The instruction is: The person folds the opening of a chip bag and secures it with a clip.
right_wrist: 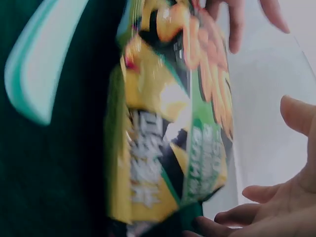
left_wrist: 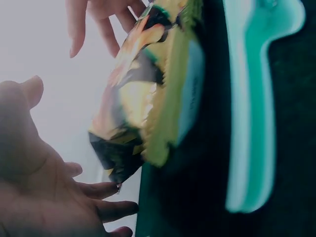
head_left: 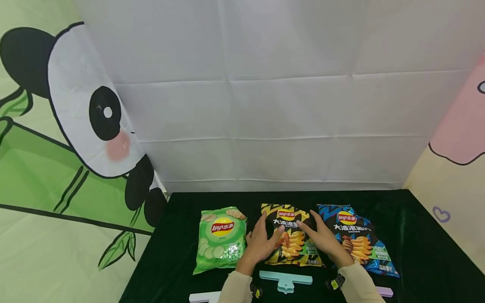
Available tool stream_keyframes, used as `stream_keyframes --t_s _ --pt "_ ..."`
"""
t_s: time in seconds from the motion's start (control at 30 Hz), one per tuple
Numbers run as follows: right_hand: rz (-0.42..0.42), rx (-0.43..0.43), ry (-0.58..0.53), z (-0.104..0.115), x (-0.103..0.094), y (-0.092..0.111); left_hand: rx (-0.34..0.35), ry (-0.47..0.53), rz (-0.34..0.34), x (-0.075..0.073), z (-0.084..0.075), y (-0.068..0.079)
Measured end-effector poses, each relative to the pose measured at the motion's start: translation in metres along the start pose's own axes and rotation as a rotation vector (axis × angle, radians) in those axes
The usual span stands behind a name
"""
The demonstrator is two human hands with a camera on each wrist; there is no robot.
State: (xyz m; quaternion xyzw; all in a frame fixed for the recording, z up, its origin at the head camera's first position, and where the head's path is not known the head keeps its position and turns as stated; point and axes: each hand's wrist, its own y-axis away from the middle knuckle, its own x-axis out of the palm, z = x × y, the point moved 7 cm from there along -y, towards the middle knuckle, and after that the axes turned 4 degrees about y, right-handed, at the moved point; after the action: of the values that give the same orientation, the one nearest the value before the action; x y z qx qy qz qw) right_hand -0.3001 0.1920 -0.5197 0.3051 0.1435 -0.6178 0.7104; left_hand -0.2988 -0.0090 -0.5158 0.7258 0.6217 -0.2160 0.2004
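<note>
A yellow-and-black Lay's chip bag lies face up on the dark table. My left hand is at its left edge, thumb over the front and fingers spread along the side. On the opposite side, my right hand reaches over the bag's right edge with its fingers extended. Both wrist views show loose, spread fingers close beside the bag, not curled round it. Just in front of the bag lies a light blue sealing clip, which also shows as a blurred bar in the wrist views.
A green Lay's bag lies to the left, and a blue-and-black Lay's bag to the right, partly behind my right forearm. Near the front are a white clip and a purple clip, each partly covered by a sleeve.
</note>
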Motion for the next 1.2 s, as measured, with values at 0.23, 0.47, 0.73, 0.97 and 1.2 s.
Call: stream_keyframes --t_s 0.23,0.47,0.73,0.97,1.2 --pt "0.017 0.024 -0.16 -0.008 0.011 0.004 -0.035 0.159 0.025 0.012 0.006 0.004" --pt "-0.023 0.055 -0.214 -0.011 0.017 0.004 -0.064 0.203 0.008 0.015 0.011 0.003" --pt "-0.108 0.115 -0.283 -0.018 0.019 0.003 -0.118 0.272 0.081 0.026 0.02 0.003" --pt "-0.191 0.143 -0.404 -0.022 0.012 0.009 -0.112 0.269 0.057 0.023 0.016 0.003" --pt "-0.192 0.113 -0.409 -0.017 0.008 0.015 -0.096 0.284 0.037 0.018 0.012 0.008"
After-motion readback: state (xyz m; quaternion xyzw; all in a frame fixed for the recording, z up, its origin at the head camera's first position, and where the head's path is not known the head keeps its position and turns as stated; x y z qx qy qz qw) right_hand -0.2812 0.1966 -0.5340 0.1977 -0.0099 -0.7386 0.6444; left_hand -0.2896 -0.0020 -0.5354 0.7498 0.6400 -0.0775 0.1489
